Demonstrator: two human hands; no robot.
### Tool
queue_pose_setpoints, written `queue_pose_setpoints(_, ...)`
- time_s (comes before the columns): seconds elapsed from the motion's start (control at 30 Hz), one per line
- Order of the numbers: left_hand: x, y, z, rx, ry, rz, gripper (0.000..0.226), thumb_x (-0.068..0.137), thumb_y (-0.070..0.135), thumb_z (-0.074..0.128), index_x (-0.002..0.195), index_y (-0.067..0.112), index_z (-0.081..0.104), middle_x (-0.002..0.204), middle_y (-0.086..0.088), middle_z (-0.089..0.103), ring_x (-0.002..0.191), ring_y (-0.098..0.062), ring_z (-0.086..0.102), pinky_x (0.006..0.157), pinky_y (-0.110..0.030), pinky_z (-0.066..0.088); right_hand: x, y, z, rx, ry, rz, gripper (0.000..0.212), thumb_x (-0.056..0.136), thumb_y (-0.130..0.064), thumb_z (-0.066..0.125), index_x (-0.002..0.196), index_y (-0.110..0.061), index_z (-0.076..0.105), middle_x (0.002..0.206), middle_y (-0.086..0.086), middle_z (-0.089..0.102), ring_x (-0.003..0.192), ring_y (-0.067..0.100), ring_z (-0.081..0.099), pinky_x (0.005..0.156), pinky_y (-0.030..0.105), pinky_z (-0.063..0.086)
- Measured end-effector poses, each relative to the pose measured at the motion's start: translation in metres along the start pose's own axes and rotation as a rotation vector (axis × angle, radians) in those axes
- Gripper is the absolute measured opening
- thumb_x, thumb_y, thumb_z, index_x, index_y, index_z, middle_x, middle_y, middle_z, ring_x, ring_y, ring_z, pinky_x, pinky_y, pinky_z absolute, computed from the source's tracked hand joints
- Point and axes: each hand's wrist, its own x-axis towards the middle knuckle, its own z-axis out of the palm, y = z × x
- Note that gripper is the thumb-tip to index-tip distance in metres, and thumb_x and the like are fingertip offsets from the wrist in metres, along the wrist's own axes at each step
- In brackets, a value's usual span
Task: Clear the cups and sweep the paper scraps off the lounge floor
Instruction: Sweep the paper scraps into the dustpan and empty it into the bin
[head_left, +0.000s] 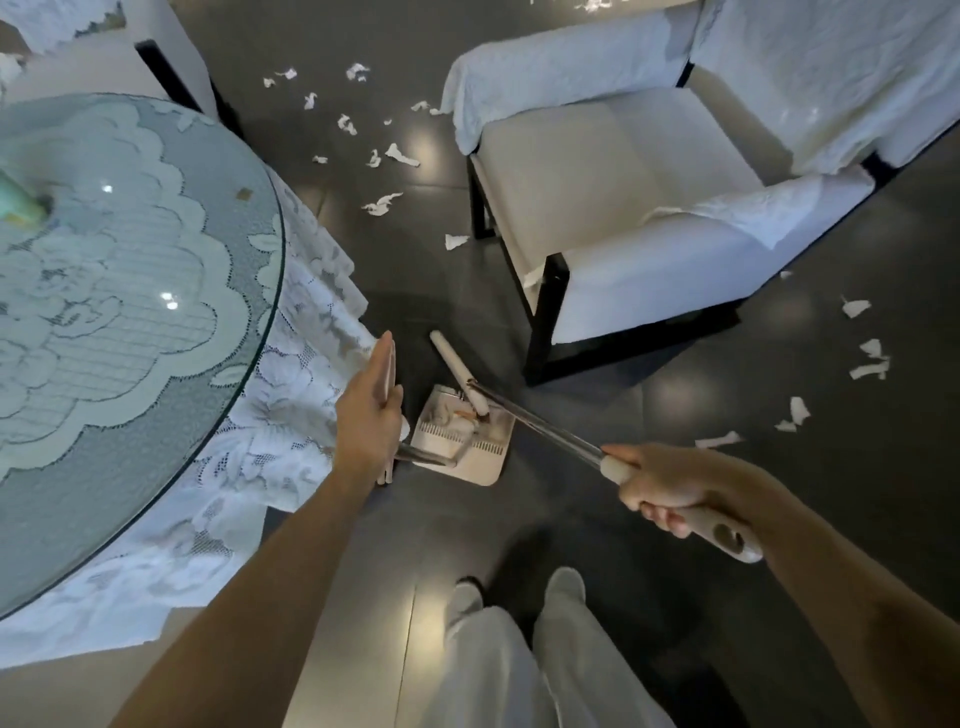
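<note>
1. We see a dark, glossy tiled floor (779, 364) with thin pale grout lines, and soft round glints of overhead light lie on it.
2. At left we see a round glass-topped table (130, 270) with small bright spots of light on the glass. A white lace tablecloth (291, 415) lies under the glass and hangs over the edge.
3. At upper right stands a white-cushioned armchair (623, 171) on a dark frame, with rumpled white cloths (545, 67) draped over its arms and back.
4. Beyond the table, at upper left, we make out part of another pale, dark-framed seat (93, 67).
</note>
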Motion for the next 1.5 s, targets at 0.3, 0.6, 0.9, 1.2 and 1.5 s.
queue_pose_setpoints(0.3,-0.057,0.011,-0.039,0.262,-0.228,0.201,0.063,0.096,0.004,0.052,0.148,0.032,0.033,0.142,-0.007,0.05,0.13,-0.024,0.046,0.104,-0.027,0.033,-0.059,0.069,0.098,0.18,0.077,0.05,0.063,0.086,0.004,0.048,0.141,-0.026,0.036,0.041,-0.001,0.047,0.035,0.01,0.04,0.037,0.021,0.036)
queue_pose_setpoints(0.6,-0.087,0.035,0.013,0.268,-0.414,0.463,0.062,0.092,0.0,0.058,0.147,0.02,0.037,0.13,-0.02,0.057,0.122,-0.029,0.052,0.097,-0.021,0.032,-0.108,0.16,0.133,0.441,0.266,0.108,0.072,0.079,-0.003,0.055,0.144,-0.028,0.035,0.044,0.001,0.052,0.036,0.013,0.046,0.039,0.021,0.038)
queue_pose_setpoints(0.9,-0.079,0.098,0.141,0.156,-0.565,0.577,0.057,0.091,-0.007,0.055,0.144,0.009,0.041,0.132,-0.006,0.052,0.119,-0.009,0.044,0.093,0.006,0.023,-0.12,0.22,0.056,0.603,0.485,0.161,0.071,0.084,-0.001,0.054,0.148,-0.019,0.03,0.049,0.002,0.057,0.041,0.013,0.05,0.046,0.028,0.042)
queue_pose_setpoints(1.2,-0.052,0.154,0.29,0.188,-0.62,0.564,0.055,0.095,-0.001,0.052,0.147,0.005,0.034,0.125,-0.031,0.054,0.113,-0.019,0.043,0.088,0.008,0.019,-0.09,0.275,-0.11,0.458,0.504,0.208,0.061,0.081,-0.002,0.052,0.14,-0.011,0.039,0.058,0.01,0.061,0.05,0.019,0.055,0.056,0.032,0.046)
queue_pose_setpoints(1.5,-0.035,0.195,0.374,0.211,-0.609,0.584,0.058,0.092,-0.005,0.055,0.145,0.002,0.034,0.124,-0.03,0.055,0.112,-0.02,0.048,0.087,0.01,0.019,-0.048,0.288,-0.133,0.447,0.3,0.152,0.064,0.077,-0.007,0.052,0.139,-0.013,0.039,0.048,0.0,0.058,0.041,0.013,0.053,0.044,0.024,0.043)
